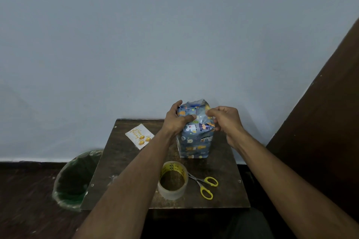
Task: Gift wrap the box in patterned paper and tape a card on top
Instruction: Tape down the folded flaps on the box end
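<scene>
The box (194, 141) stands upright on the small dark table (124, 161), wrapped in blue paper printed with cartoon animals; its top end is loose and crumpled. My left hand (175, 120) grips the box's upper left side, thumb pressed across the front. My right hand (225, 120) pinches a clear strip of tape (202, 117) against the paper near the top right. A white birthday card (139, 136) with gold balloons lies flat at the table's back left.
A roll of clear tape (172, 180) stands near the table's front, with yellow-handled scissors (206, 185) just right of it. A green-lined bin (75, 178) sits on the floor to the left. A wall rises behind the table, dark wood at the right.
</scene>
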